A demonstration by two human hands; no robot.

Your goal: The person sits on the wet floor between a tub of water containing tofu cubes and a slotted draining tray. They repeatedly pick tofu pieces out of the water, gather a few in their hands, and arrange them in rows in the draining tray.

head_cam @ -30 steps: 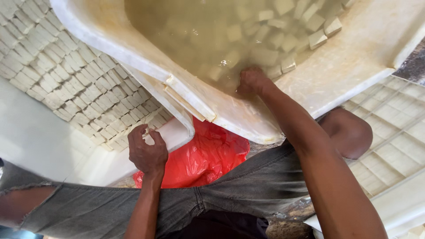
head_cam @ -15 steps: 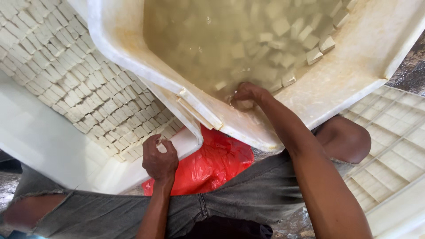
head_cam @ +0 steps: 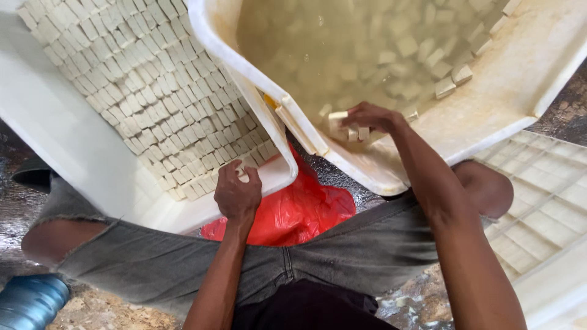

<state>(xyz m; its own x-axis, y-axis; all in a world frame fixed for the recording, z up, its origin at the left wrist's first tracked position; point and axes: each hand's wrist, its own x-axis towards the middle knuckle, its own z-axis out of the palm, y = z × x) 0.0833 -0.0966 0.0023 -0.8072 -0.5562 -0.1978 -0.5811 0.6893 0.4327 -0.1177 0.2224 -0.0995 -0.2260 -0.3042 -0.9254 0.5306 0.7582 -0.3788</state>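
My left hand rests on the near rim of a white tray and is closed on a small pale cube, right beside the rows of pale cubes packed in the tray. My right hand reaches into a tilted white tub of cloudy liquid and grips several wet cubes at the tub's near edge. More cubes float in the liquid beyond it.
A red plastic bag lies between the tray and tub, above my grey-trousered legs. A white grid tray sits at right. A blue-grey cylinder lies at bottom left on wet ground.
My left hand moved up from the lap to the tray's rim with its cube. My right hand scooped cubes together at the tub's near edge. The view shifted down.
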